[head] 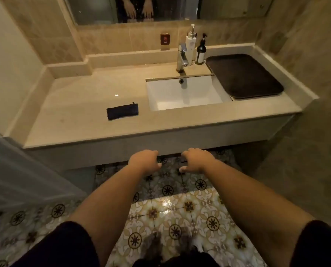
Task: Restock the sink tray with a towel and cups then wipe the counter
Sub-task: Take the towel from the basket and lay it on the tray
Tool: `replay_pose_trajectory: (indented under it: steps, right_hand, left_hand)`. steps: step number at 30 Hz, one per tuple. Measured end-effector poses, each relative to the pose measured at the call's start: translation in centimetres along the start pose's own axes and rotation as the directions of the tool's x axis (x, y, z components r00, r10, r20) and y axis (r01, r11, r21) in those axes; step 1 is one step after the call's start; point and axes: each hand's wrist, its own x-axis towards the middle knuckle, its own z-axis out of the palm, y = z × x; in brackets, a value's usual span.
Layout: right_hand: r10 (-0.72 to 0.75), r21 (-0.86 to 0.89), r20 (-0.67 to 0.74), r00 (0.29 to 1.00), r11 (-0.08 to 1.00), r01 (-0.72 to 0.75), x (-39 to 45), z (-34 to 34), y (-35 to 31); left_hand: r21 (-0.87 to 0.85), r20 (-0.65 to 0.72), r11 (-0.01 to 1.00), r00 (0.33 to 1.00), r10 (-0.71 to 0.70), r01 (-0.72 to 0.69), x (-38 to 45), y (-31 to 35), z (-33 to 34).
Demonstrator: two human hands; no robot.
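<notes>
A dark brown tray [243, 76] lies bare on the beige counter [80, 105], to the right of the white sink basin [183, 93]. A folded dark cloth [122, 111] rests on the counter left of the sink. My left hand [144, 160] and my right hand [196, 159] are stretched forward, palms down, below the counter's front edge and over the floor. Both hold nothing and their fingers are spread and point down. No cups or towel are in view.
A chrome tap [182, 57] stands behind the sink, with a white pump bottle [191, 43] and a dark pump bottle [200, 52] beside it. A mirror [133, 8] hangs above. Patterned floor tiles [180, 218] lie below; tiled walls close in on both sides.
</notes>
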Motion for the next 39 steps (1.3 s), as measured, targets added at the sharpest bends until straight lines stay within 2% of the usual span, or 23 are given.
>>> replay_pose_trajectory:
  steps: [6, 12, 18, 20, 22, 25, 30, 33, 39]
  right_hand:
    - [0.25, 0.148, -0.084, 0.965, 0.96, -0.236, -5.5, 3.1, 0.3]
    - [0.502, 0.278, -0.031, 0.864, 0.835, -0.475, -15.7, 7.6, 0.5]
    - [0.742, 0.393, 0.024, 0.67, 0.609, -0.688, -29.9, 14.0, 1.2]
    - [0.811, 0.429, 0.04, 0.584, 0.514, -0.743, -35.0, 16.3, 0.7]
    - [0.875, 0.463, 0.052, 0.481, 0.406, -0.788, -40.8, 19.1, 0.1]
    - [0.932, 0.466, 0.062, 0.356, 0.289, -0.836, -49.4, 23.3, -1.1]
    - [0.972, 0.456, 0.053, 0.227, 0.179, -0.872, -62.3, 29.3, -2.7]
    - [0.982, 0.448, 0.048, 0.183, 0.143, -0.882, -69.4, 32.3, -3.3]
    - [0.986, 0.47, 0.064, 0.153, 0.106, -0.876, -79.7, 36.3, -3.0]
  left_hand:
    - [0.136, 0.044, 0.949, 0.959, 0.281, -0.285, 0.3, 2.6, 0.5]
    - [0.253, 0.182, 0.797, 0.836, 0.518, -0.549, -2.6, 9.5, 3.4]
    - [0.297, 0.31, 0.566, 0.638, 0.705, -0.769, -9.1, 20.7, 8.3]
    - [0.307, 0.346, 0.482, 0.568, 0.747, -0.821, -12.7, 24.4, 10.4]
    - [0.311, 0.348, 0.371, 0.468, 0.812, -0.875, -17.2, 28.4, 12.8]
    - [0.272, 0.336, 0.232, 0.318, 0.887, -0.934, -24.6, 33.6, 16.4]
    - [0.266, 0.312, 0.121, 0.204, 0.928, -0.956, -35.9, 40.0, 23.1]
    - [0.266, 0.3, 0.082, 0.163, 0.94, -0.96, -41.3, 43.4, 27.1]
    - [0.255, 0.255, 0.09, 0.157, 0.954, -0.963, -48.3, 48.9, 32.6]
